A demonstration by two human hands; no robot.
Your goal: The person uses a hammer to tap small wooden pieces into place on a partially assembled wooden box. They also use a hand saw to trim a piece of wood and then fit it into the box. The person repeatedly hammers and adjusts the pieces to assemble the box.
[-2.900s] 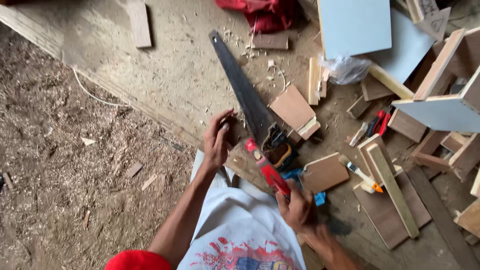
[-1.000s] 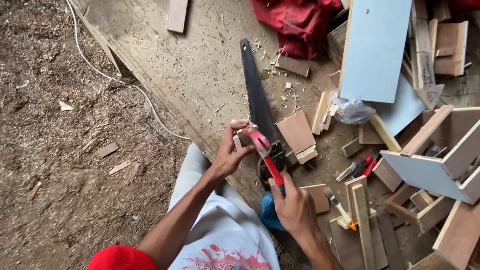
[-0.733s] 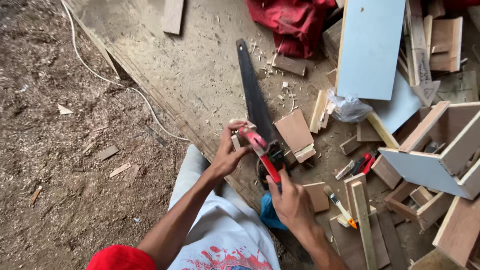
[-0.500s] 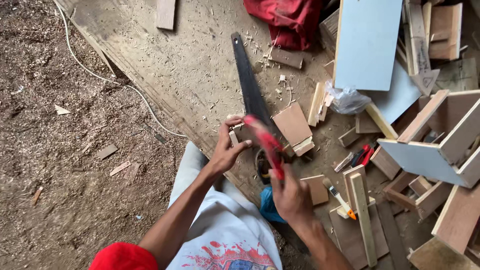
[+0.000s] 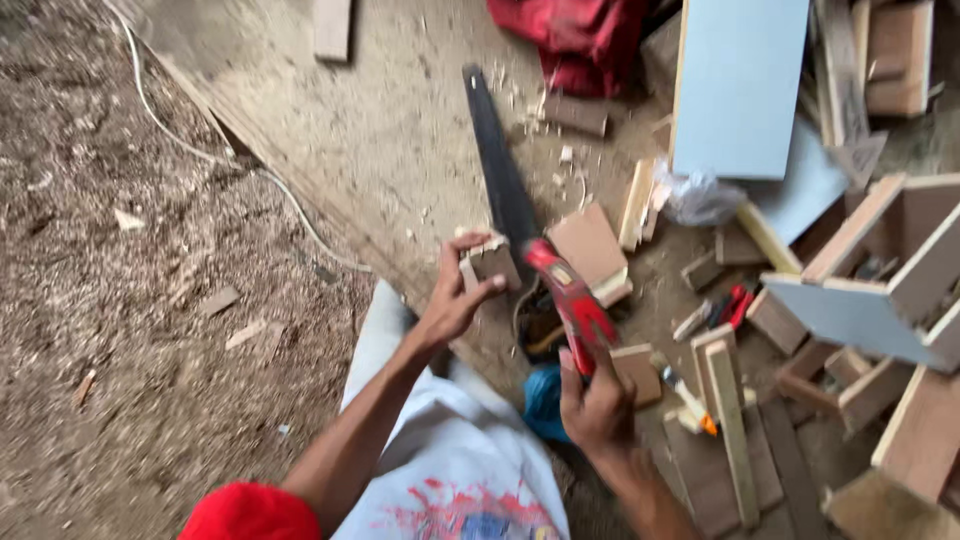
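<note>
On a sawdust-strewn board, the left hand (image 5: 455,300) now lifts a small wood block (image 5: 490,260); at four o'clock, the right hand (image 5: 597,400) grips a red tool (image 5: 570,300), raised since earlier.

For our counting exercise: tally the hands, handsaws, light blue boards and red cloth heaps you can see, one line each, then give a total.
Hands: 2, left hand and right hand
Handsaws: 1, handsaw
Light blue boards: 1, upright board
Red cloth heaps: 1, red cloth
Total: 5
</note>
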